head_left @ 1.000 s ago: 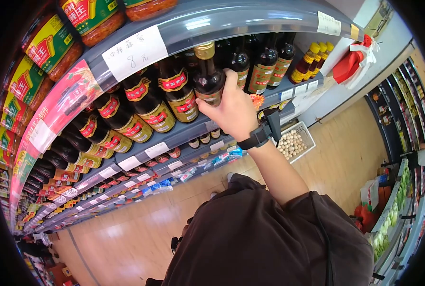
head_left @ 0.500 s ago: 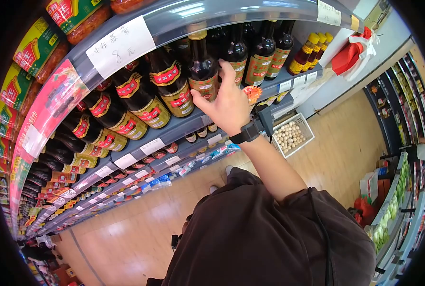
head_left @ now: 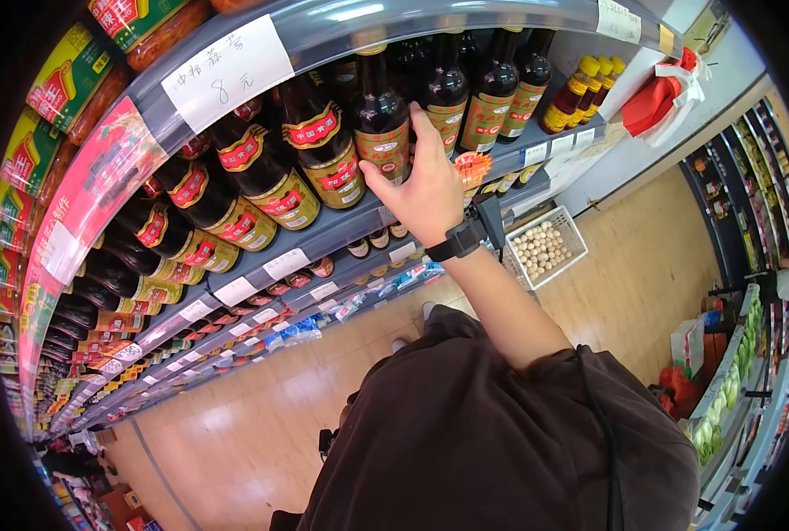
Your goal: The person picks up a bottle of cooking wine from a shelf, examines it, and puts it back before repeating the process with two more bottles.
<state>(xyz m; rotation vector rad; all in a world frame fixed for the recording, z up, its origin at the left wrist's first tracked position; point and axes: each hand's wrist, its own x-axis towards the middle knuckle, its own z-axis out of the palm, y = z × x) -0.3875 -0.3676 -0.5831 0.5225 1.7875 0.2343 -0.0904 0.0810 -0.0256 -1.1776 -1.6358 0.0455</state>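
Observation:
My right hand (head_left: pixel 421 190), with a black watch (head_left: pixel 453 242) on its wrist, reaches in to the front of a shelf of dark glass bottles. Its thumb lies across the lower label of a dark bottle (head_left: pixel 381 115) with a gold-and-red label, and the index finger runs along the bottle's right side. The bottle stands upright in the row. Left of it is a dark bottle with a red neck band (head_left: pixel 324 146); to its right stands another gold-labelled bottle (head_left: pixel 446 93). The palm side and other fingertips are hidden. My left hand is out of view.
A curved clear shelf edge with a handwritten price card (head_left: pixel 228 73) runs above the bottles. An orange tag (head_left: pixel 472 168) sits beside my hand. Lower down, a white basket (head_left: pixel 580 243) of small round pale items stands on the floor. Leafy vegetables (head_left: pixel 722 398) fill a rack at right.
The view has shifted slightly. My thumb has slid from the bottle's left edge onto its front, and the bottle stands a little farther back relative to my hand.

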